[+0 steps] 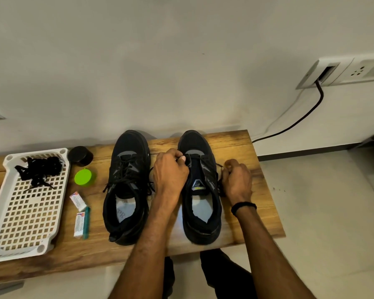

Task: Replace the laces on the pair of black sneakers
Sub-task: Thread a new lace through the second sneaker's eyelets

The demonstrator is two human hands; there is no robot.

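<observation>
Both hands were closed on a black lace [219,167]: the left hand [171,169] pinched it at the front of the tongue, and the right hand [238,180] gripped it just outside the sneaker [192,141] lying between them on the worktop [246,152]. The left forearm covered the gap beside the laced sneaker [127,169], just left of the left hand. Farther left stood a green tub [84,177], a black jar [80,156], two small packets [77,200] and a white basket [28,212] holding a bundle of black laces [39,171]. Beyond the right hand a black cable [300,119] ran up the wall.
</observation>
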